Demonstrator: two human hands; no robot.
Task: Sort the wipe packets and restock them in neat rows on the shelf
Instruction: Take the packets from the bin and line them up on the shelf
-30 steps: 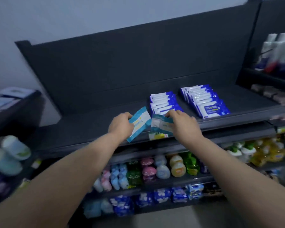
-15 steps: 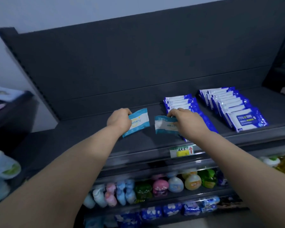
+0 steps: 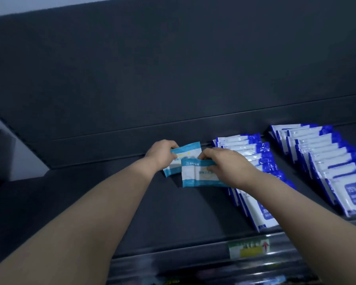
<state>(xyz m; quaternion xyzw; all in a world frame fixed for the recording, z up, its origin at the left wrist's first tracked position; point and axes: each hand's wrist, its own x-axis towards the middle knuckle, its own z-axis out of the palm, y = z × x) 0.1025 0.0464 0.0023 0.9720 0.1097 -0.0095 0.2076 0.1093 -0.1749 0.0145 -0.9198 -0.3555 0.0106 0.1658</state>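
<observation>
Wipe packets (image 3: pixel 193 174) between pinching fingers (image 3: pixel 207 156)

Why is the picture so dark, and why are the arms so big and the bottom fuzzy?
Head view: dim, bluish light, so the dark shelf hides detail; the wide lens swells the near forearms; the price tag is blurred; the front packet in the right hand and rear packet in the left hand look fairly sharp.

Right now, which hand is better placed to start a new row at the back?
Probably the left hand: its rear packet is nearest the back wall; the right hand holds the front packet.
</observation>
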